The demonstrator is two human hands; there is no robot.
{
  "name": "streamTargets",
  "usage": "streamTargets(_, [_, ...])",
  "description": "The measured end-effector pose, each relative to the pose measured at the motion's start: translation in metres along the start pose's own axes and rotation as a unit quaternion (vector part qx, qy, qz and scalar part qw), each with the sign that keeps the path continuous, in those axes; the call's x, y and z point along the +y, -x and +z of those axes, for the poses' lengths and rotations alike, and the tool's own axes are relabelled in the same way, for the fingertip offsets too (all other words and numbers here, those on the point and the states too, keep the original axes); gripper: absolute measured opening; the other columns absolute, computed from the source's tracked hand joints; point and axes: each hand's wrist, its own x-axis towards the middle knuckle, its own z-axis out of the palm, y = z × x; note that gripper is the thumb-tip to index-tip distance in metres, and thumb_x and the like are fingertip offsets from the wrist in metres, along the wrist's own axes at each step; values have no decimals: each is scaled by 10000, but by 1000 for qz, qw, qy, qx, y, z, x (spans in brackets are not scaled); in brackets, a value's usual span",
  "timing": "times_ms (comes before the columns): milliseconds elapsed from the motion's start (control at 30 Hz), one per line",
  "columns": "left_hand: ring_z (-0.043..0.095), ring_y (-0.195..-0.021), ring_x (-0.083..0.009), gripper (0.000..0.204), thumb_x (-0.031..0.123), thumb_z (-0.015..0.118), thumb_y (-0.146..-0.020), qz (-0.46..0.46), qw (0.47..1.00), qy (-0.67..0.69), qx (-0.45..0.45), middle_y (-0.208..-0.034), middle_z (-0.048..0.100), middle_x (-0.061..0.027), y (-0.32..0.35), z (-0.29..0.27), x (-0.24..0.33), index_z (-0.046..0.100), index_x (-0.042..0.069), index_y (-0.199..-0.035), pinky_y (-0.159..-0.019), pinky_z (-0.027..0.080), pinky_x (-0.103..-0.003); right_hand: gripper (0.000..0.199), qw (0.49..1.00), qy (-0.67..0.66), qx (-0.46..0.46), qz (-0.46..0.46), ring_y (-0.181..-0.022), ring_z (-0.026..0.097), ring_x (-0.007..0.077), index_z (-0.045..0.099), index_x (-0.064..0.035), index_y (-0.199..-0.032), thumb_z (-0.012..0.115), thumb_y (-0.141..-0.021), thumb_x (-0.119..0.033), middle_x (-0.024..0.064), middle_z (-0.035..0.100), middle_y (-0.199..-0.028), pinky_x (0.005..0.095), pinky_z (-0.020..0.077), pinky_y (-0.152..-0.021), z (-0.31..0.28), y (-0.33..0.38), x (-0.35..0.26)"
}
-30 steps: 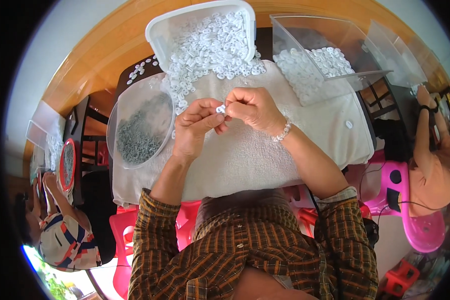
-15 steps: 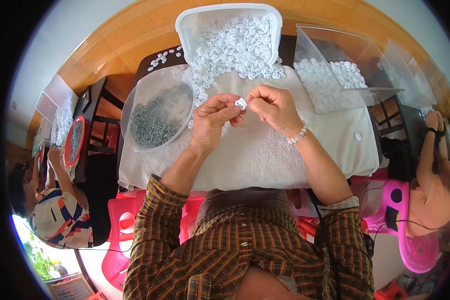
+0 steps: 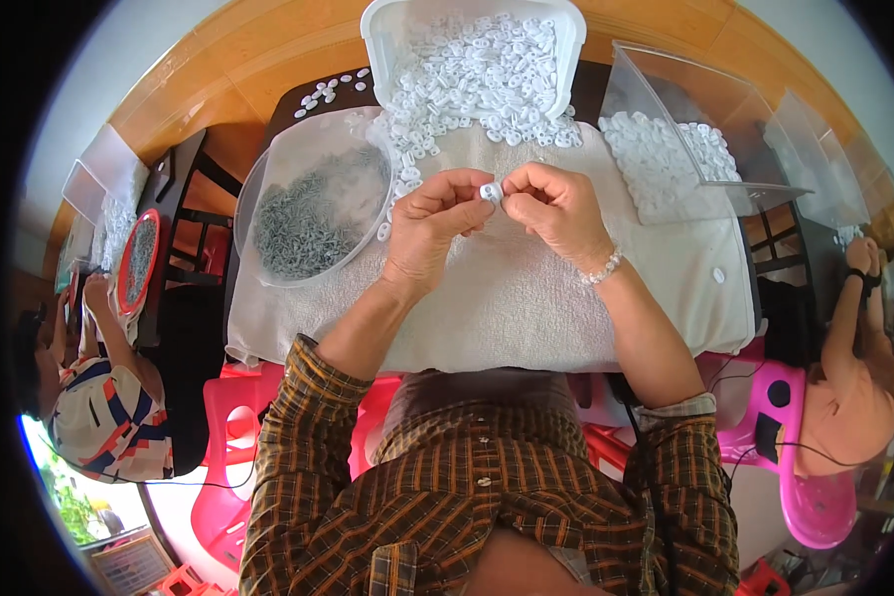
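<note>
Over the towel, a small white oval plastic piece with holes is pinched between the thumb and fingers of my left hand. My right hand, wearing a beaded bracelet, meets it from the other side. Its thumb and forefinger are closed at the edge of the piece; whatever they grip is hidden. Left of my hands, a clear round tub contains many small grey screw-like parts. Straight ahead, a white tub lies tipped, with many similar white pieces spilling onto the towel.
A white towel covers the table. At the right stands a clear bin beside a heap of white pieces. One loose piece lies at the towel's right. Co-workers sit at the left and right; pink chairs surround the table.
The view has shifted a little, so the table sits slightly higher. My right fingertips have closed in from just beside the white piece to touching it; my left hand still holds it.
</note>
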Motion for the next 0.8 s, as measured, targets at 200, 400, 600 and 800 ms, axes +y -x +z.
streamTargets(200, [545,-704,-67,220,-1,639,-796,14,1000,-10,-17,-818,631,2,3,4,0,640,36,-1012,-628,410,-208,58,1000,-23,7,17,-519,488,18,646,-14,-802,615,-800,-63,-37,566,-645,174,382,-452,-2,1,-3])
streamTargets(400, [599,-711,-99,179,21,624,-822,-33,999,-7,-39,-865,668,-61,3,6,3,632,32,-1001,-635,448,-223,66,1000,-8,19,11,-515,483,19,644,-19,-793,604,-809,-69,-32,569,-646,173,375,-449,-2,0,-7])
streamTargets(600, [600,-696,-106,159,36,608,-841,-44,998,-21,-50,-870,676,-81,4,6,3,631,28,-998,-617,460,-233,74,998,-31,19,52,-512,459,15,639,-22,-799,598,-806,-83,-34,552,-643,170,352,-445,-3,1,-8])
streamTargets(800, [595,-692,-104,169,41,611,-841,-44,997,-7,-60,-866,676,-81,3,4,3,633,29,-1008,-615,457,-232,71,999,-17,21,46,-511,454,18,634,-23,-790,599,-802,-84,-38,540,-638,176,339,-440,-2,0,-8])
